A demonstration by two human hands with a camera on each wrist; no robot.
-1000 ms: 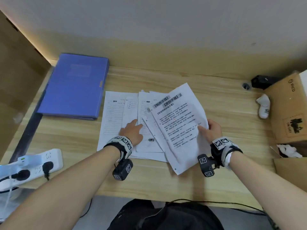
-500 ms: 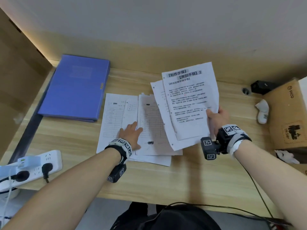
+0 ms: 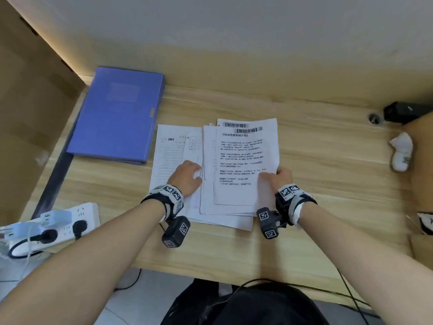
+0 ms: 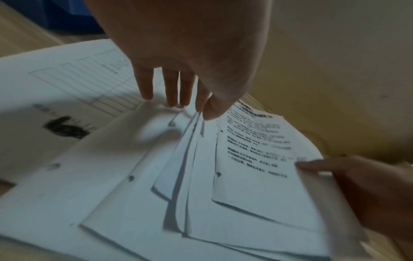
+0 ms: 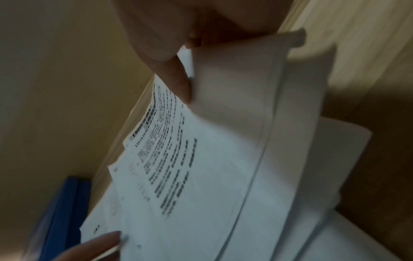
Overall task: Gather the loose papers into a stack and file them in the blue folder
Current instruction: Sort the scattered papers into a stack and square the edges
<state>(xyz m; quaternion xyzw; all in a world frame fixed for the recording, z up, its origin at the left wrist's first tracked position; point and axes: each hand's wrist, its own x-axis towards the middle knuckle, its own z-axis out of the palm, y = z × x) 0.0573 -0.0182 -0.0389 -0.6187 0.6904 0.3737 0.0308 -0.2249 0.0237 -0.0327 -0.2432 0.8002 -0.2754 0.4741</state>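
Note:
The closed blue folder (image 3: 119, 113) lies at the back left of the desk, and its edge (image 5: 60, 211) shows in the right wrist view. White papers are spread in front of me. A ruled form sheet (image 3: 168, 151) lies leftmost. A printed text sheet (image 3: 246, 160) tops the overlapped pile. My left hand (image 3: 187, 177) rests on the papers with straight fingers (image 4: 170, 91) touching the pile's left edge. My right hand (image 3: 278, 178) pinches the right edge of the top printed sheets (image 5: 201, 159), with the thumb (image 5: 178, 79) on top.
A white power strip (image 3: 58, 226) with plugs lies at the front left edge. Right of the papers stand a cardboard box (image 3: 421, 148), a white object (image 3: 401, 151) and a black device (image 3: 403, 111). A cardboard panel (image 3: 28, 113) walls the left side.
My right hand raised the printed sheets off the desk, then lowered them to the left onto the pile, now squared upright. The left hand stayed on the papers.

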